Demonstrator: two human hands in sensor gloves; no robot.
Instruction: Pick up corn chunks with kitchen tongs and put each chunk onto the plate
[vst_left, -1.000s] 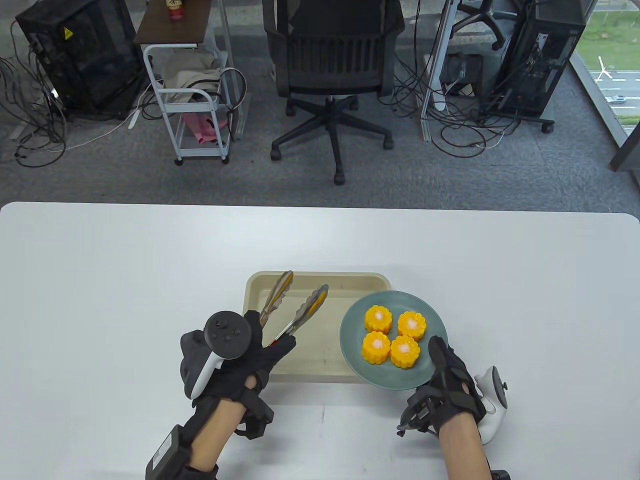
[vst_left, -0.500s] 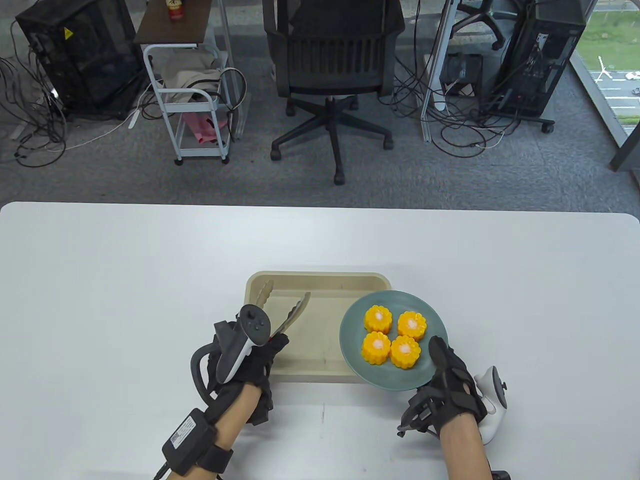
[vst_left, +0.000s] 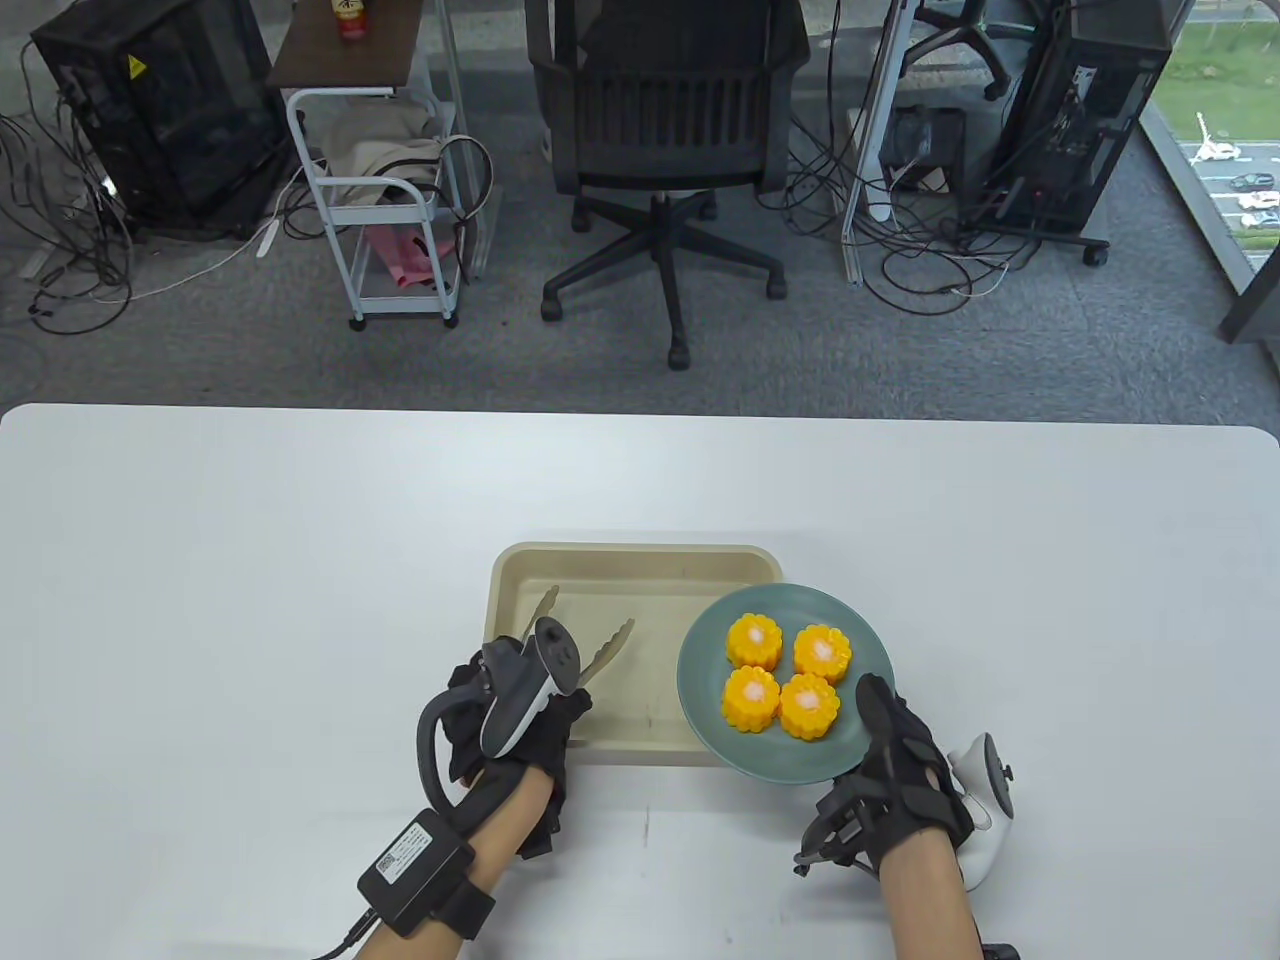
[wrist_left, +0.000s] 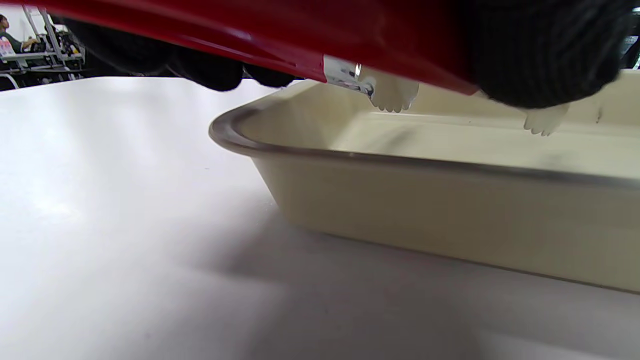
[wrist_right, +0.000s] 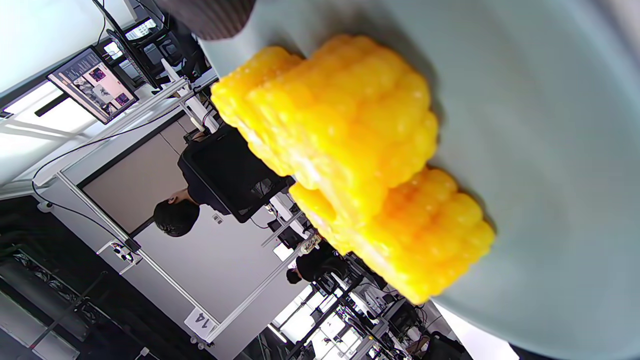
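Left hand (vst_left: 520, 725): fingers curled round the red handles of the tongs (vst_left: 608, 650), gripping them. It sits at the near left corner of the tray (vst_left: 640, 565). Tracker on its back tilted up. Tongs arms spread apart; both pale scalloped tips are over the tray's left half, pointing away from the person. Left wrist view: tips (wrist_left: 390, 92) sit above the tray floor; contact with the floor cannot be told. Tray wall (wrist_left: 450, 210) rests on the surface (wrist_left: 100, 200).

Right hand (vst_left: 895, 765): at the near right edge of the plate (vst_left: 860, 640), thumb side lying on the rim. Fingers below the plate are hidden, so grip cannot be told for certain; the hand looks relaxed, not clenched. In the right wrist view a dark gloved fingertip (wrist_right: 210, 15) shows at the plate's top edge.

Plate: grey-green, round, overlapping the tray's right side, near edge beyond the tray on the surface.

Corn (vst_left: 787, 673): four yellow chunks, all on the plate, standing cut face up in a two-by-two cluster near the plate's centre, touching or just beside each other. Right wrist view shows two chunks (wrist_right: 345, 150) close up, one behind the other.

Tray: beige, rectangular, holds only the tongs tips.

Beyond the tray, past the surface's far edge: office chair (vst_left: 665, 120), white cart (vst_left: 385, 200), computer towers, cables on carpet.
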